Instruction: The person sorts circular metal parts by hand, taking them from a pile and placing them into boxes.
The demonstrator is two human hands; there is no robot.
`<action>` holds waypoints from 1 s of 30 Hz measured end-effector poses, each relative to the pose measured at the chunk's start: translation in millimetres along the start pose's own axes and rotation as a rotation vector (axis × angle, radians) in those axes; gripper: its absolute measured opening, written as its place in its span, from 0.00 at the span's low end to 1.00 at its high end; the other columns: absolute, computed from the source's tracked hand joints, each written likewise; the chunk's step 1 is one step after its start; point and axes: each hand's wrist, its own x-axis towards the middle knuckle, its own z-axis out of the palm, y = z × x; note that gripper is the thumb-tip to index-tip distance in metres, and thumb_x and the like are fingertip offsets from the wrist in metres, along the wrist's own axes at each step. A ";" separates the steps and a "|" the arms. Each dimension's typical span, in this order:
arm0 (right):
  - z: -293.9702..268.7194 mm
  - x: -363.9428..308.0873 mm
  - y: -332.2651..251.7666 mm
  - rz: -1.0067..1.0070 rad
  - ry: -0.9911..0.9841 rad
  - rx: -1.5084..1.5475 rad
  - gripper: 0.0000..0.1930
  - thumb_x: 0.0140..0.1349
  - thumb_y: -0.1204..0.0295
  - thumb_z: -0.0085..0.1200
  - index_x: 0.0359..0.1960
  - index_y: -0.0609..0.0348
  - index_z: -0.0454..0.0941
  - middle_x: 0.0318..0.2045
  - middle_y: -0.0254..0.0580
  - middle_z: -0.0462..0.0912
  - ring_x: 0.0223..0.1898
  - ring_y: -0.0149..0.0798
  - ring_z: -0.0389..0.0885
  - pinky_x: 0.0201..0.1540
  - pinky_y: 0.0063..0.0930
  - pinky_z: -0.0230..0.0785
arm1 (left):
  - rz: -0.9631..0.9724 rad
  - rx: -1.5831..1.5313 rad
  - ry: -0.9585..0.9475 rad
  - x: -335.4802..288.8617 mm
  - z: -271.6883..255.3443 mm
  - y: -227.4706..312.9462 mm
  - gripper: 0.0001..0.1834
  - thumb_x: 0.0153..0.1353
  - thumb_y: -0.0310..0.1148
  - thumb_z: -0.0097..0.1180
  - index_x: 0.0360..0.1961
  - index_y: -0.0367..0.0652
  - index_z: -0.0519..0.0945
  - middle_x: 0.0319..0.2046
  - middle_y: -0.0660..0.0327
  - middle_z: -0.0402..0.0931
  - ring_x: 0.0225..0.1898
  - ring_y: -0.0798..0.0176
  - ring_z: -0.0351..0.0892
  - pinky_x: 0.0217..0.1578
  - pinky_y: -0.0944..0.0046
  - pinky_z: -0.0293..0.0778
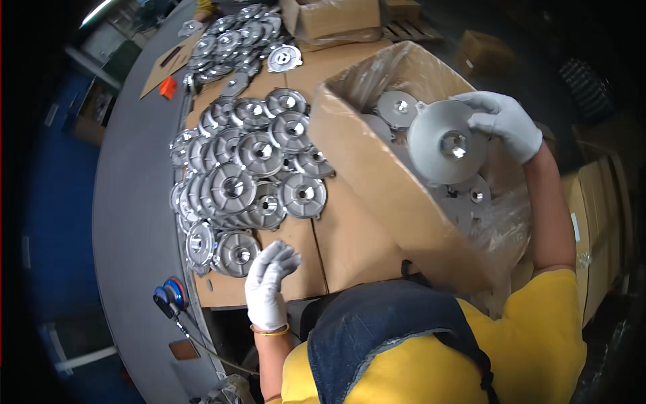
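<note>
My right hand (505,121), in a white glove, grips the rim of a round grey metal cover (431,151) with a shiny hub at its middle. It holds this cover over a plastic-lined cardboard box (363,161), where more metal covers (397,109) lie. My left hand (269,283), also gloved in white, is beside the near end of the stacked covers. Its fingers are loosely bent and slightly apart, with nothing visible in them. Closest to it is a ribbed metal cover (237,253). Many similar covers (259,153) lie in overlapping rows on cardboard.
A heap of covers (229,42) rises at the far end, with a single cover (284,58) beside it. On the grey table (138,202) lie a blue round sander (171,295) with a hose and an orange piece (167,87). Another cardboard box (340,23) stands behind.
</note>
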 end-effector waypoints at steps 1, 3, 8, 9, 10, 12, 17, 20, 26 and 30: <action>-16.4 -4.0 15.2 0.016 0.017 -0.007 0.22 0.49 0.74 0.52 0.49 0.67 0.76 0.43 0.40 0.81 0.45 0.32 0.77 0.51 0.25 0.68 | -0.013 -0.006 0.016 2.1 -4.0 -4.3 0.20 0.63 0.31 0.50 0.54 0.30 0.71 0.45 0.49 0.77 0.43 0.53 0.80 0.48 0.56 0.74; -41.6 -9.9 44.1 0.153 -0.189 -0.080 0.20 0.48 0.74 0.54 0.46 0.67 0.79 0.41 0.40 0.83 0.44 0.33 0.78 0.50 0.25 0.69 | -0.051 0.014 -0.013 10.1 -7.7 -10.4 0.20 0.63 0.31 0.50 0.53 0.30 0.72 0.45 0.50 0.77 0.42 0.54 0.80 0.48 0.56 0.74; -28.3 -24.8 101.6 0.401 -0.563 -0.580 0.19 0.47 0.79 0.54 0.44 0.54 0.81 0.39 0.41 0.84 0.41 0.36 0.80 0.47 0.26 0.71 | -0.083 0.103 -0.046 25.2 -11.2 -13.2 0.19 0.63 0.31 0.49 0.52 0.31 0.73 0.44 0.51 0.77 0.41 0.55 0.80 0.47 0.57 0.74; -18.3 -27.1 119.2 0.442 -0.648 -0.791 0.20 0.46 0.79 0.55 0.44 0.50 0.82 0.40 0.42 0.83 0.41 0.39 0.81 0.47 0.28 0.71 | -0.081 0.117 -0.057 28.6 -9.0 -12.3 0.19 0.63 0.31 0.49 0.52 0.31 0.73 0.43 0.51 0.77 0.41 0.55 0.80 0.47 0.58 0.74; -10.2 -26.6 138.7 0.452 -0.562 -0.811 0.20 0.45 0.78 0.56 0.43 0.47 0.82 0.40 0.45 0.82 0.42 0.46 0.80 0.47 0.34 0.71 | -0.071 0.132 -0.055 30.8 -9.0 -10.6 0.19 0.64 0.31 0.49 0.53 0.31 0.72 0.43 0.51 0.77 0.41 0.55 0.80 0.47 0.58 0.74; -19.6 -26.3 154.9 0.352 -0.531 -1.012 0.19 0.45 0.77 0.57 0.42 0.49 0.82 0.39 0.46 0.82 0.43 0.48 0.80 0.47 0.35 0.71 | -0.061 0.178 -0.077 39.9 -5.3 -7.3 0.18 0.63 0.29 0.50 0.52 0.31 0.73 0.43 0.52 0.78 0.42 0.56 0.80 0.48 0.59 0.74; -0.8 -16.3 133.1 0.512 -0.505 -1.208 0.22 0.41 0.67 0.65 0.43 0.52 0.81 0.43 0.52 0.80 0.45 0.52 0.79 0.48 0.38 0.72 | 0.372 0.809 0.044 82.2 -27.8 -23.3 0.19 0.57 0.30 0.59 0.50 0.38 0.77 0.44 0.52 0.78 0.48 0.55 0.77 0.51 0.59 0.71; 8.8 -30.3 132.1 0.454 -0.548 -1.172 0.48 0.30 0.49 0.72 0.56 0.59 0.68 0.48 0.55 0.77 0.48 0.51 0.78 0.53 0.36 0.70 | 0.697 1.396 0.123 113.3 -29.4 -3.2 0.28 0.49 0.33 0.64 0.54 0.44 0.73 0.51 0.50 0.73 0.53 0.46 0.70 0.55 0.50 0.65; 30.1 -30.7 129.1 0.529 -0.428 -1.261 0.49 0.30 0.46 0.71 0.53 0.66 0.67 0.48 0.56 0.75 0.51 0.52 0.75 0.55 0.36 0.68 | 0.551 1.998 0.224 146.5 -45.8 -12.5 0.30 0.52 0.30 0.52 0.60 0.51 0.68 0.62 0.58 0.64 0.66 0.49 0.57 0.63 0.46 0.52; 35.9 -35.6 137.8 0.532 -0.259 -1.224 0.46 0.31 0.49 0.70 0.52 0.64 0.68 0.46 0.55 0.76 0.50 0.52 0.75 0.54 0.36 0.68 | 0.738 1.847 0.256 153.1 -62.9 -19.6 0.25 0.54 0.25 0.47 0.55 0.52 0.72 0.57 0.61 0.70 0.63 0.53 0.63 0.61 0.48 0.54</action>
